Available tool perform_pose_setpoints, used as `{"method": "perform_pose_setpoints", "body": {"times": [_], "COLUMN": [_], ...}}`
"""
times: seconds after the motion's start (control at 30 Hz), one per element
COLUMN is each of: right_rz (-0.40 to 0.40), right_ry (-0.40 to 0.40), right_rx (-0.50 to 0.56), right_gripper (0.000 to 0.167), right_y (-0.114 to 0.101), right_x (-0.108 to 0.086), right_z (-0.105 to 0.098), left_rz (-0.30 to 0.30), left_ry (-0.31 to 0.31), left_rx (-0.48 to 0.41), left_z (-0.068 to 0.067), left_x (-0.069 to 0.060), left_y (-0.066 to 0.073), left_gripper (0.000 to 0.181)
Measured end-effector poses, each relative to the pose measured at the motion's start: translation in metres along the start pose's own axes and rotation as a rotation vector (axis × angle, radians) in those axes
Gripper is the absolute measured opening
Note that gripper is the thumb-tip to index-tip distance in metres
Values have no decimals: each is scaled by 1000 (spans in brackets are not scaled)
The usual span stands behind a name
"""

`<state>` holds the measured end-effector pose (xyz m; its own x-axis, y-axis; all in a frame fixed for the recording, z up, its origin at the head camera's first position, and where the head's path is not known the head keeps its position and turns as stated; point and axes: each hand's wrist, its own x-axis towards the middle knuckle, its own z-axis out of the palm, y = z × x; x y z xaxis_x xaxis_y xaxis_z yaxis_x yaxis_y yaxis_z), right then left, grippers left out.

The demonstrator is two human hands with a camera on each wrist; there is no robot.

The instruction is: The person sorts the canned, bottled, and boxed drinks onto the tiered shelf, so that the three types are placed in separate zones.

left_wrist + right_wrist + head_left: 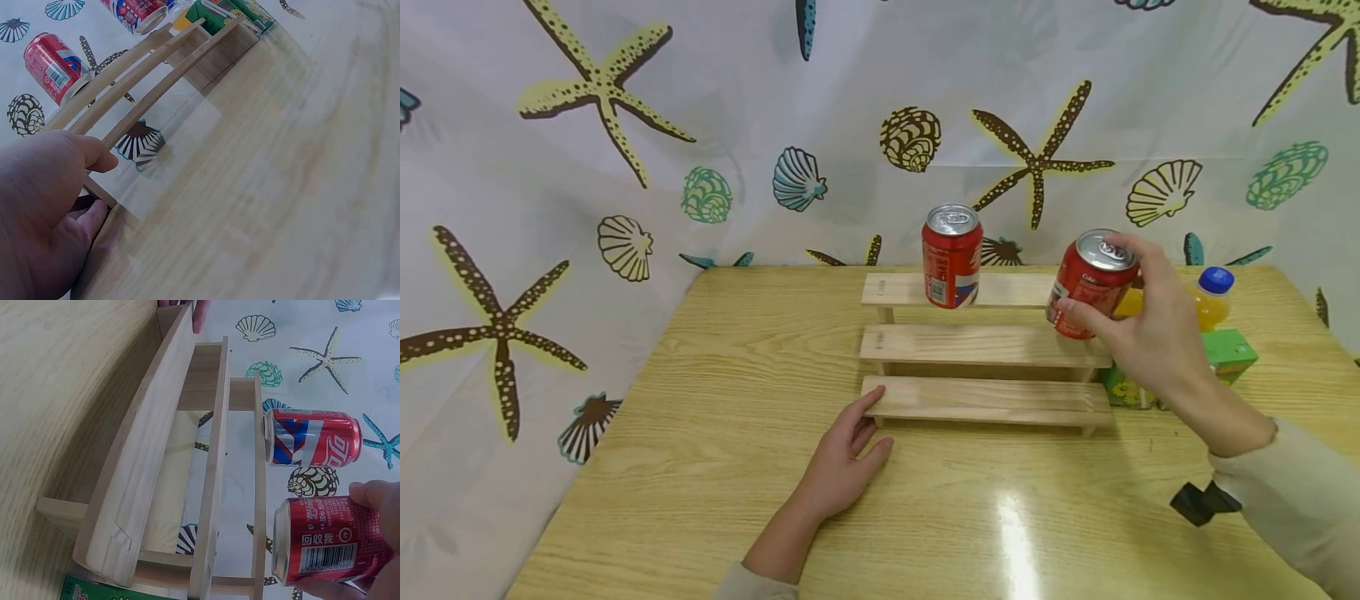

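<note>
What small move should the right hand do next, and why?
I would probably lower the held can onto the top shelf, beside the standing can: the right hand grips it, and the right wrist view shows a gap between it and the shelf. The left hand touches the bottom shelf, which may help steadiness.

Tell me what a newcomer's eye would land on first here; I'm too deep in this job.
Probably the red metal drink can held tilted in the right hand's grip, near the right end of the pale wooden three-tier rack. Another red metal drink can stands on the rack's top tier, to its left. Behind them, the white backdrop printed with large brown and yellow starfish also stands out.
</note>
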<state>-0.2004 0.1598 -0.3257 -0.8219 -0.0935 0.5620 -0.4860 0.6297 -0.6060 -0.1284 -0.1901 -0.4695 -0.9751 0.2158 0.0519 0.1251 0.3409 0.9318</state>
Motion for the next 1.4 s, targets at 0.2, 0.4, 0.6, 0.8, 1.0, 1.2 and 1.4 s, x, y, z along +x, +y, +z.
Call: {"method": "perform_pose_setpoints", "body": {"times": [0.2,0.4,0.6,0.8,1.0,1.2,1.4], "right_rz": [4,11,13,32,45,57,66], "right_ry": [11,11,14,11,14,15,19], "right_rx": [-5,-16,-8,-4,3,13,14], "right_gripper": [79,79,77,75,76,74,72], "right_y": [0,0,-1,0,5,9,9], "right_x": [6,12,20,25,27,30,34], "right_z": [1,3,5,7,10,14,16], "left_rz": [-3,-3,5,9,1,-16,-23], "left_ry": [0,-9,-6,-13,-16,-17,-19], "left_rx": [-8,-9,-5,9,-2,-17,-14], "left_z": [-1,-2,-3,-3,-2,-3,-3], "left_x": [0,-1,-1,-2,-2,-4,-4], "left_y": [1,1,0,0,0,2,3], "left_gripper": [64,64,65,64,65,65,65]}}
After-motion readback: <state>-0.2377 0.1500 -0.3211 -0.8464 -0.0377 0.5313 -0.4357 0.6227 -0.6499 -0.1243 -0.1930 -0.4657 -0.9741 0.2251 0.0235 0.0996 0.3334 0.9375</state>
